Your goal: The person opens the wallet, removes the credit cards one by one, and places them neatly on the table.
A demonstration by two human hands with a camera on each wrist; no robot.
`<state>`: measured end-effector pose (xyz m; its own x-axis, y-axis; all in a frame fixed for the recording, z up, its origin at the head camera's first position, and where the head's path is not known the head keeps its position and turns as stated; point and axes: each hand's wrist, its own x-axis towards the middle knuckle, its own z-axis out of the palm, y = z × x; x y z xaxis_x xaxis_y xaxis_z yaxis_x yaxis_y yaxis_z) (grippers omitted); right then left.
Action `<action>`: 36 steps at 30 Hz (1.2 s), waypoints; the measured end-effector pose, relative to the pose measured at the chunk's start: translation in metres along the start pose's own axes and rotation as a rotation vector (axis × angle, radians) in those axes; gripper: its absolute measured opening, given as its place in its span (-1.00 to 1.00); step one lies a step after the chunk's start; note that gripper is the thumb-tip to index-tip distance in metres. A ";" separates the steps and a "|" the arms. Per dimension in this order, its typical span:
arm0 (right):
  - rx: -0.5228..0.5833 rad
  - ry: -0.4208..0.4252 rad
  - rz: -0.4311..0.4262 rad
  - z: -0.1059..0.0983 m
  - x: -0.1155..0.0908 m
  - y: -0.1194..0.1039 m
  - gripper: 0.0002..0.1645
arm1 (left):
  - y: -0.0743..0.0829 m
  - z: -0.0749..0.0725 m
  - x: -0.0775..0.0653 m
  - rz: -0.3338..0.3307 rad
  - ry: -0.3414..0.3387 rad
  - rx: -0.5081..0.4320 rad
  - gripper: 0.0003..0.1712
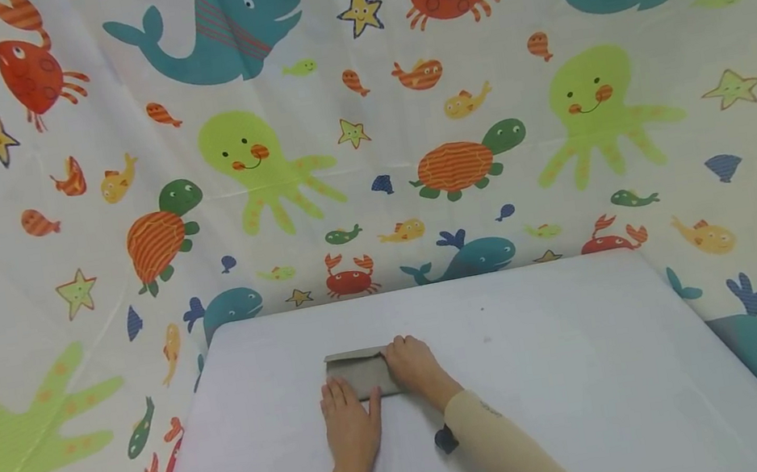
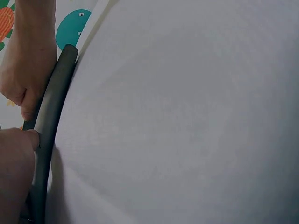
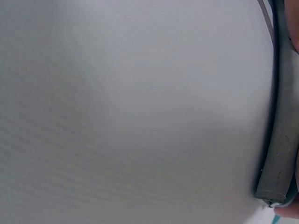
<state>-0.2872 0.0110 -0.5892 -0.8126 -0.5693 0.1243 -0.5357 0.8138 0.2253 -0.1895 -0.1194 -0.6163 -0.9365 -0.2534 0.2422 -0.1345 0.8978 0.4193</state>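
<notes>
A flat grey rectangular pouch or case (image 1: 356, 370) lies on the white table, with a narrow flap (image 1: 350, 354) lifted along its far edge. My left hand (image 1: 352, 427) rests on its near left part, fingers straight and thumb spread. At the far right corner, my right hand (image 1: 415, 365) grips the flap with curled fingers. The left wrist view has the pouch's rounded near edge (image 2: 57, 98) between the right hand (image 2: 35, 60) and the left thumb (image 2: 32, 139). Only the grey edge (image 3: 280, 144) and bits of fingers show in the right wrist view. The pouch's inside is hidden.
A white-covered table (image 1: 589, 368) stretches out on both sides of the pouch. Behind it and at its sides hangs a curtain (image 1: 375, 212) printed with sea animals. Dark wrist cameras (image 1: 446, 440) are strapped under both wrists.
</notes>
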 end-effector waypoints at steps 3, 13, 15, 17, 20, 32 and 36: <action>0.009 0.024 -0.013 0.000 0.001 0.001 -0.73 | 0.000 -0.002 0.000 -0.004 0.003 -0.001 -0.08; 0.028 -0.031 0.012 -0.009 0.001 0.010 -0.73 | 0.002 -0.001 -0.004 0.003 -0.004 -0.009 -0.07; 0.070 -0.035 0.060 -0.010 0.001 0.011 -0.73 | 0.004 -0.003 -0.006 0.008 -0.014 -0.024 -0.08; 0.103 -0.027 0.081 -0.010 0.001 0.012 -0.71 | 0.005 -0.005 -0.007 0.016 -0.010 -0.030 -0.09; 0.144 0.011 0.096 -0.010 0.001 0.011 -0.71 | 0.004 -0.008 -0.005 0.013 0.002 -0.011 -0.10; 0.402 0.028 0.167 -0.005 -0.005 0.022 -0.62 | -0.003 -0.007 0.001 -0.010 -0.027 -0.021 -0.06; 0.552 0.004 0.210 -0.001 -0.010 0.029 -0.51 | -0.002 -0.006 0.000 -0.011 -0.037 -0.021 -0.06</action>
<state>-0.2940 0.0398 -0.5830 -0.9139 -0.3891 0.1152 -0.4044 0.8487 -0.3408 -0.1869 -0.1237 -0.6123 -0.9466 -0.2490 0.2048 -0.1381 0.8871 0.4404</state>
